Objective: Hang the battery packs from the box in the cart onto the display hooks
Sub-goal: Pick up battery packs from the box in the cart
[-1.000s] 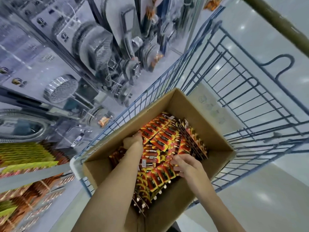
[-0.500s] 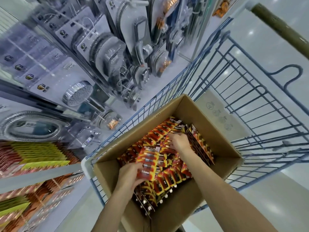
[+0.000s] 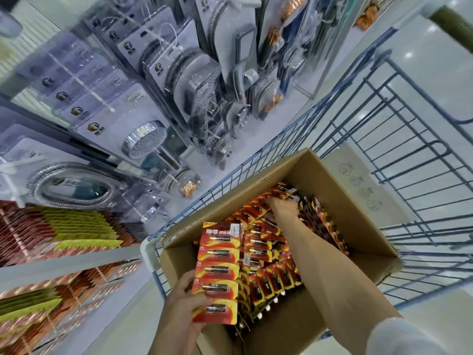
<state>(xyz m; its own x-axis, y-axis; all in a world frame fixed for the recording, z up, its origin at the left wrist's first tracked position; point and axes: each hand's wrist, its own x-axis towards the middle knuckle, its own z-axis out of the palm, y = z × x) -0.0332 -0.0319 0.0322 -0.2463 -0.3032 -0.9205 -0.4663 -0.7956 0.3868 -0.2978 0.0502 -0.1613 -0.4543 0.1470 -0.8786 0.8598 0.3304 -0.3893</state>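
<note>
An open cardboard box (image 3: 358, 216) sits in the blue wire cart (image 3: 399, 129), filled with several red-and-yellow battery packs (image 3: 268, 280). My left hand (image 3: 184, 306) grips the lower end of a long strip of battery packs (image 3: 220, 265), lifted above the box's near left corner. My right hand (image 3: 284, 210) reaches deep into the far part of the box, its fingers curled down among the packs; I cannot see whether they hold one. Hanging rows of red and yellow packs (image 3: 58, 231) fill the display at the lower left.
Packaged shower heads (image 3: 146, 142) and hoses (image 3: 69, 188) hang on the shelving at the left and top. A grey shelf rail (image 3: 64, 262) crosses the battery display. Glossy white floor (image 3: 435, 73) lies right of the cart.
My left hand has lifted a strip of battery packs out of the box toward me. My right hand has moved from the box's near side to its far part.
</note>
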